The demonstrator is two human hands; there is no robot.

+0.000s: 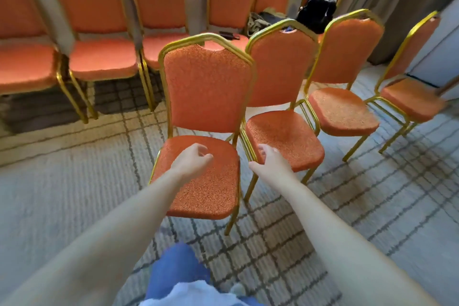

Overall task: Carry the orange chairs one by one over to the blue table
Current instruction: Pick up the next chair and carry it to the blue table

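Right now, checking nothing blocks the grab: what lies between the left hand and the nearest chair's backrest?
Only the bare rear strip of that chair's seat; the head view shows nothing else between left hand and backrest.

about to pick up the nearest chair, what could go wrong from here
The nearest chair stands very close beside the neighbouring chair, so lifting it may snag or drag that one. The right hand hovers by the narrow gap between the two frames; fingers could get pinched there. Neither it nor the left hand grips anything yet, so a hurried lift may tip the chair.
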